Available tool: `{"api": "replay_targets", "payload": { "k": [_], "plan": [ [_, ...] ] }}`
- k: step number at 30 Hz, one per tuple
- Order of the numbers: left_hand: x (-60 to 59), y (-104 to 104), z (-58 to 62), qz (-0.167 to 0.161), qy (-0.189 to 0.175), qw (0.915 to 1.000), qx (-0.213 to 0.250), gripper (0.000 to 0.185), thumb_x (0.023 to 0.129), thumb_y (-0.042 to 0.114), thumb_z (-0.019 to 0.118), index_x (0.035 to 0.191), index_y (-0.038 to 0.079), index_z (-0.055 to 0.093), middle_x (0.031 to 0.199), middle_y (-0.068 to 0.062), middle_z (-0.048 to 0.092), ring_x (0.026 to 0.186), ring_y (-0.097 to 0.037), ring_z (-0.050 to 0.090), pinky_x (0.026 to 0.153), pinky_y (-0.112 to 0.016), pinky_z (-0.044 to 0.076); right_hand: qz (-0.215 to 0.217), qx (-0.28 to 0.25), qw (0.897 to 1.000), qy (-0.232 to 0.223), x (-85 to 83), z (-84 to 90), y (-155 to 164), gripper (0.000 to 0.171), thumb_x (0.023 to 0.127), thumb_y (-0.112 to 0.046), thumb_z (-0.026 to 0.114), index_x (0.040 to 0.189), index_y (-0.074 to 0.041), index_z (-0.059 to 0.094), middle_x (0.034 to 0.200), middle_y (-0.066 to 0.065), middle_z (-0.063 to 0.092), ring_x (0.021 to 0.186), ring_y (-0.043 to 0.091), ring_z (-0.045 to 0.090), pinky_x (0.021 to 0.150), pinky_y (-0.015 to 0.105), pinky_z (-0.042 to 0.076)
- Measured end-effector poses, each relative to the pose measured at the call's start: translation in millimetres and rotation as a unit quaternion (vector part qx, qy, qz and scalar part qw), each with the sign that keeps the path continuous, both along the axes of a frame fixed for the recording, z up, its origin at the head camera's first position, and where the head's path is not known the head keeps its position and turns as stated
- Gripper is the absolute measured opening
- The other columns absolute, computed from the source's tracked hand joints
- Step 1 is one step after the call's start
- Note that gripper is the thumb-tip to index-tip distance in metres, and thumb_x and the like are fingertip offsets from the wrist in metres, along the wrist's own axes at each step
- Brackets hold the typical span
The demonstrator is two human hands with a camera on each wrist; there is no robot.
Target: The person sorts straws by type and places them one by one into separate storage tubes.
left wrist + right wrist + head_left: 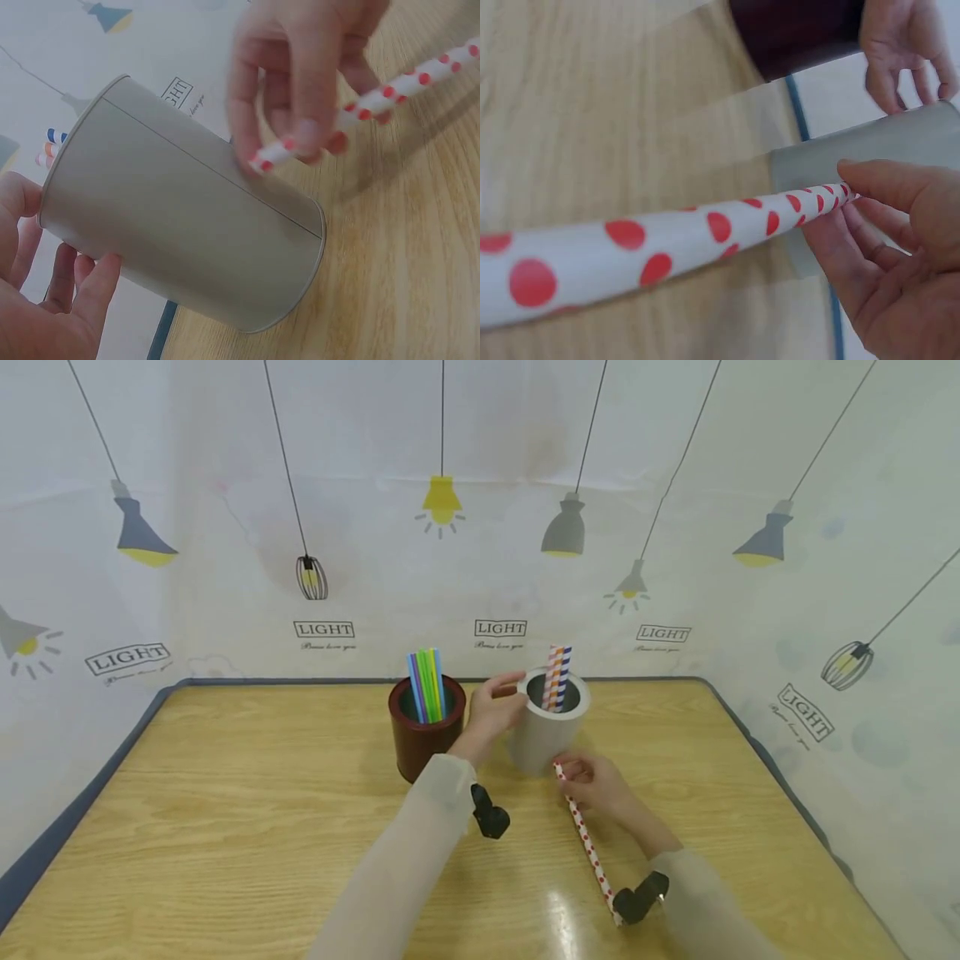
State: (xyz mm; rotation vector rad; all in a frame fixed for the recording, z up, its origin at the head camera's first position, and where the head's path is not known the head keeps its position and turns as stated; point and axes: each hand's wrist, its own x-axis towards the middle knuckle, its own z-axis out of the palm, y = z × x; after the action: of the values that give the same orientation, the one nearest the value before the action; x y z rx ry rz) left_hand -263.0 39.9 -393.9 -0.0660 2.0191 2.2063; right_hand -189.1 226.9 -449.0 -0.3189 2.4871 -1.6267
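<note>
Right now the right hand [600, 787] is pinching a white straw with red dots [588, 843] near its upper tip, thumb and fingers [900, 187] closed on it, while the rest of the straw is slanting down toward the near edge of the worktop [225, 827]. Its tip is sitting just beside the lower wall of the grey cup [547, 727], apparently touching it in the wrist views. The left hand [491, 714] is curling around that cup's left side near the rim and tipping it toward the right hand, so the cup is leaning on its base edge rather than standing flat. Two striped straws [557, 678] are poking out of its mouth. Just to the left, a dark red cup [423, 735] is holding a bunch of coloured plastic straws [427, 685].

Judging by its look, the dotted straw is paper: very light, fairly stiff along its length but easily crushed or kinked, so a gentle pinch close to the leading end is giving the best steering. The grey cup seems light and prone to sliding, hence worth steadying by its wall
</note>
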Motion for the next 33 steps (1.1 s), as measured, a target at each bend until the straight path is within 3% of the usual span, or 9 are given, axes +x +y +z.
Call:
{"api": "replay_targets", "payload": {
  "k": [7,19,33],
  "plan": [
    [-2.3,0,-1.2,0.001,-0.016,0.9999,0.005,0.039,0.08,0.006,0.062,0.118,0.016,0.063,0.12,-0.013,0.051,0.103,-0.024,0.052,0.078,-0.036,0.051,-0.01,-0.013,0.999,0.046,-2.1,34.7,5,0.037,0.082,-0.002,0.066,0.115,0.006,0.053,0.09,0.02,0.059,0.073,0.024,0.059,0.054,0.038,0.053],
    [-3.2,2,-0.6,0.0,-0.016,0.9999,0.004,0.038,0.081,0.006,0.062,0.118,0.015,0.063,0.118,-0.012,0.051,0.103,-0.025,0.053,0.078,-0.037,0.051,-0.033,0.016,0.995,0.096,-7.6,85.9,14,0.041,0.083,-0.005,0.066,0.12,0.004,0.051,0.093,0.02,0.058,0.078,0.014,0.059,0.058,0.033,0.054],
    [-3.4,2,-1.0,-0.001,-0.023,0.9997,0.011,0.038,0.081,0.006,0.062,0.118,0.016,0.063,0.12,-0.013,0.051,0.103,-0.024,0.053,0.078,-0.038,0.051,-0.046,0.015,0.977,0.209,-26.7,148.1,4,0.036,0.082,0.002,0.065,0.115,0.008,0.053,0.09,0.023,0.057,0.076,0.01,0.059,0.058,0.031,0.054]
  ]
}}
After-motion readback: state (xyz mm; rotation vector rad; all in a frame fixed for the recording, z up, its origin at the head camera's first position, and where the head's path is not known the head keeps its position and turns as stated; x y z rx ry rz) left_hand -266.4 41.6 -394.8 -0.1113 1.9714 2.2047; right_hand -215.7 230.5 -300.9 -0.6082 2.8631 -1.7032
